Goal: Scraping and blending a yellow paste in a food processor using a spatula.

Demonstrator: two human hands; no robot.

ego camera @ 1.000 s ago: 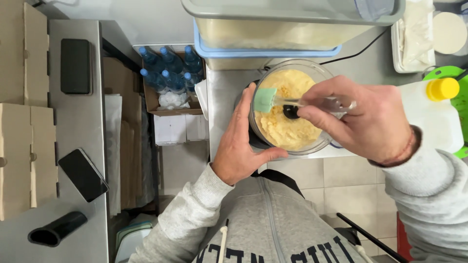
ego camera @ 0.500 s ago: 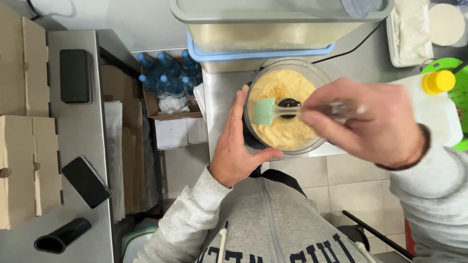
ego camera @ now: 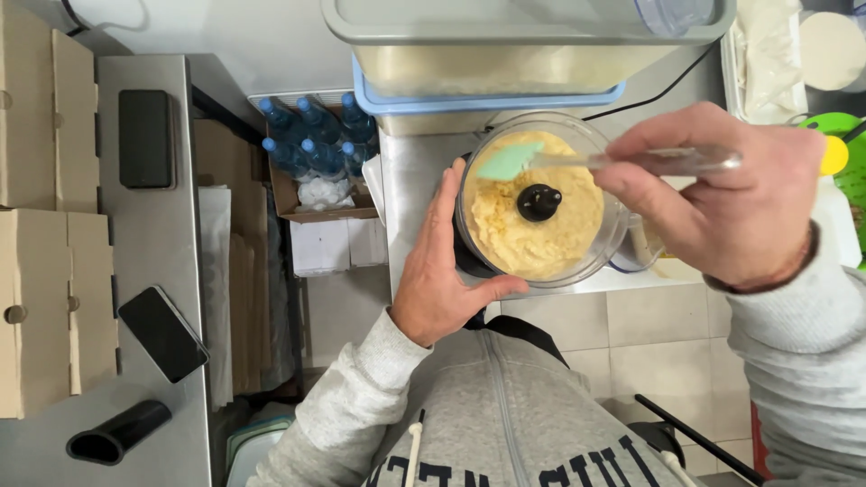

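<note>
2 hands work at the food-processor bowl [ego camera: 541, 203] on the bench [ego camera: 410, 180]: left hand [ego camera: 442, 271] lies open against its left wall, right hand [ego camera: 722, 198] right of it, fingers clenched on a spatula [ego camera: 586, 160] whose long axis runs leftward, green blade over the yellow paste [ego camera: 523, 239].

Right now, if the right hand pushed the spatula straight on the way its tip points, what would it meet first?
The right hand holds the spatula pointing left over the bowl. Going on, its tip would probably meet the bowl's far rim, near the left hand's fingertips; its height above the yellow mix is unclear.
</note>
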